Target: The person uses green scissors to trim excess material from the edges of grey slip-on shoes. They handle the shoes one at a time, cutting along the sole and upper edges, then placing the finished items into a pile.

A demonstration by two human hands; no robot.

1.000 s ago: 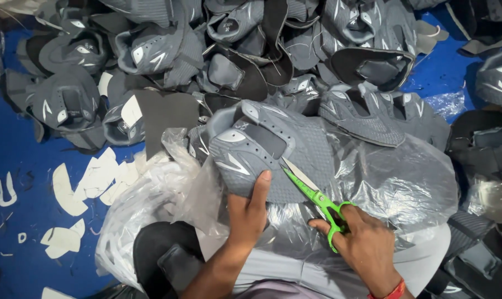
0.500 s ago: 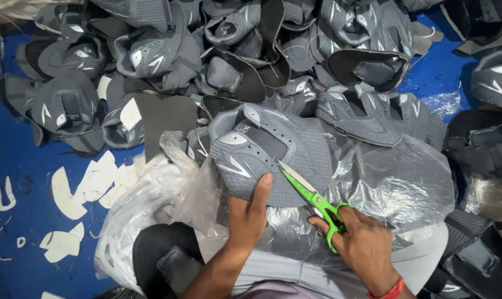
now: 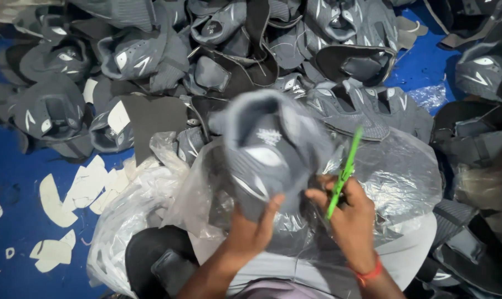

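My left hand [image 3: 254,231] grips the lower edge of a grey knit shoe upper [image 3: 270,147], which is lifted and blurred by motion. My right hand [image 3: 348,217] holds green-handled scissors [image 3: 344,174], which point up and away beside the upper's right side. Two fingers of that hand also touch the upper's lower edge. Under both hands lies a clear plastic bag [image 3: 398,180] over more grey uppers on my lap.
A large heap of grey and black shoe uppers [image 3: 206,50] covers the blue floor [image 3: 13,182] ahead and to the right. White offcut scraps [image 3: 76,191] lie at the left. Another crumpled clear bag [image 3: 123,221] sits at lower left.
The upper was lying flat with the scissors cutting along its edge. It is now lifted and turned in my left hand, and the scissors have swung upright, away from the cut.
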